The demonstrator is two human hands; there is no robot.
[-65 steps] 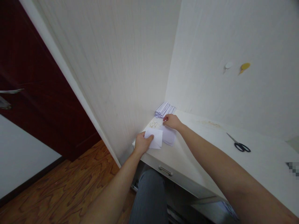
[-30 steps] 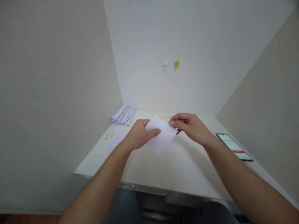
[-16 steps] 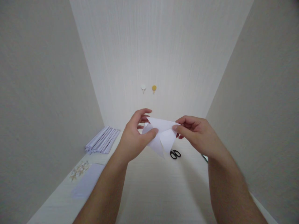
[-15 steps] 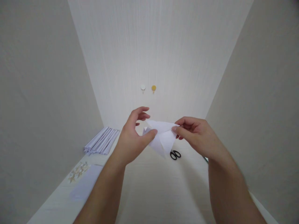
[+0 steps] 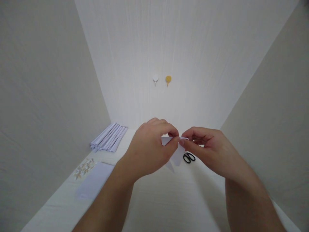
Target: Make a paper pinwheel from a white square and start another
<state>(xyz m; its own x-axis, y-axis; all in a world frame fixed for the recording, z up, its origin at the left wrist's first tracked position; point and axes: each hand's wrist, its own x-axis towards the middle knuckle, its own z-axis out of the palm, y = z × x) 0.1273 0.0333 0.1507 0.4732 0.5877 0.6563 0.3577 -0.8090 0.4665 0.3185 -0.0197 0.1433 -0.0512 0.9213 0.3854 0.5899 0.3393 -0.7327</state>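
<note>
Both hands hold one small sheet of white paper (image 5: 177, 156) in the air above the white desk (image 5: 154, 199). My left hand (image 5: 149, 149) pinches its top edge with thumb and forefinger and covers most of it. My right hand (image 5: 207, 149) pinches the same edge from the right, so the fingertips of the two hands almost meet. The paper hangs down between them in a folded point.
Black scissors (image 5: 189, 157) lie on the desk behind the paper. A bundle of folded paper strips (image 5: 109, 137) lies at the back left, a flat sheet (image 5: 95, 180) and several small paper stars (image 5: 84, 167) in front of it. Two hooks (image 5: 161, 79) stick on the back wall.
I took the sheet from the left corner of the desk and brought it to the middle. My hands have since come together, and the paper is folded narrower between them.
</note>
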